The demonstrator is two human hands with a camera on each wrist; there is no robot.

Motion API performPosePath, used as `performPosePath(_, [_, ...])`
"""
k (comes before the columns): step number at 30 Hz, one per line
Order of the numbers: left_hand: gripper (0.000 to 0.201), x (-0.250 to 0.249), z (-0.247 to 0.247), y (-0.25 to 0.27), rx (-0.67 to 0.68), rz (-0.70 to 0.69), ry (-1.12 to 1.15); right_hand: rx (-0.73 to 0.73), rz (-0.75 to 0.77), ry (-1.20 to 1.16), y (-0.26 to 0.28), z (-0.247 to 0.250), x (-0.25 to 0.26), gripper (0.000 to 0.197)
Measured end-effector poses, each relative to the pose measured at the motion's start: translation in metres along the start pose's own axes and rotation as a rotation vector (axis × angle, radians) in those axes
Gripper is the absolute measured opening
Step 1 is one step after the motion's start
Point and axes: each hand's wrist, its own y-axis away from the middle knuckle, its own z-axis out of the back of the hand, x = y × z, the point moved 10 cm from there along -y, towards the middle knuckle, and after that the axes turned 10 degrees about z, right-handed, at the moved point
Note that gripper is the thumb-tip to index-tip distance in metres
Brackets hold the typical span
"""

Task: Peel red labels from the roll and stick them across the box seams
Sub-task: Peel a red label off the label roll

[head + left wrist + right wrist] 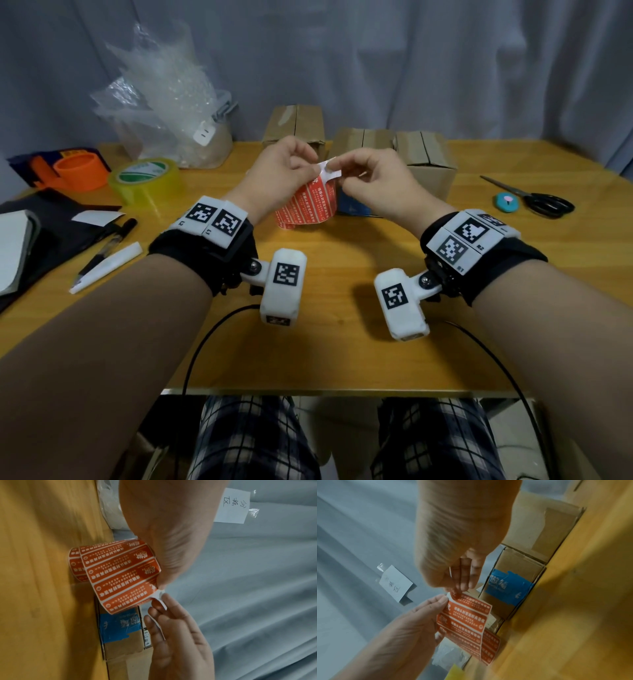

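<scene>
Our left hand [281,168] pinches the label strip [308,202]; our right hand [371,178] pinches one red label's [456,595] corner; we should peel slowly, keeping it flat

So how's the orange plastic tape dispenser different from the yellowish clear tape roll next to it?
The orange plastic tape dispenser is opaque, bright orange and sits farther left, against a dark blue piece. The yellowish clear tape roll is see-through, with a green and white printed core, and lies nearer the table's middle. Both are round, lie on the wooden table at the left, and neither of the hands touches them.
</scene>
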Motion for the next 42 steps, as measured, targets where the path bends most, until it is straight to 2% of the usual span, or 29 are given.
performPosePath(2, [0.021,-0.001,-0.001,-0.001,0.035,0.003,0.003,0.023,0.089,0.185,-0.004,0.002,0.008,0.021])
performPosePath(4, [0.024,-0.005,-0.002,-0.001,0.064,0.0,-0.002,-0.016,0.142,0.318,-0.008,0.008,0.012,0.013])
performPosePath(8, [0.023,-0.009,0.01,-0.007,0.002,-0.005,0.009,-0.08,0.206,0.402,-0.012,0.015,0.022,0.01])
performPosePath(11, [0.022,-0.005,0.024,-0.013,-0.083,0.013,0.005,-0.107,0.203,0.398,-0.012,0.023,0.025,0.009])
performPosePath(15, [0.02,0.003,0.032,-0.019,-0.128,0.018,0.015,-0.134,0.188,0.37,-0.007,0.035,0.028,0.003])
performPosePath(19, [0.017,0.011,0.032,-0.019,-0.153,0.012,0.009,-0.161,0.167,0.248,-0.003,0.044,0.03,0.011])
performPosePath(23, [0.018,0.014,0.021,-0.015,-0.083,0.012,-0.058,-0.299,0.15,0.111,0.0,0.064,0.034,0.017])
performPosePath(26, [0.014,0.002,0.017,-0.007,-0.06,-0.049,-0.13,-0.365,0.098,0.083,0.002,0.074,0.029,0.021])
performPosePath(31, [0.036,-0.005,0.042,-0.008,-0.225,-0.09,-0.335,-0.427,0.006,0.01,0.002,0.076,0.015,0.024])
performPosePath(33, [0.057,0.004,0.04,-0.014,-0.169,-0.028,-0.446,-0.441,-0.021,-0.033,0.0,0.074,0.01,0.021])
performPosePath(38, [0.107,0.022,0.007,-0.023,0.095,0.085,-0.559,-0.439,-0.127,-0.103,-0.009,0.063,-0.003,0.012])
performPosePath(40, [0.106,0.027,-0.004,-0.026,0.159,0.112,-0.621,-0.428,-0.167,-0.145,-0.013,0.058,-0.009,0.009])
performPosePath(42, [0.093,0.027,-0.008,-0.03,0.139,0.103,-0.688,-0.426,-0.205,-0.175,-0.014,0.054,-0.016,0.006])
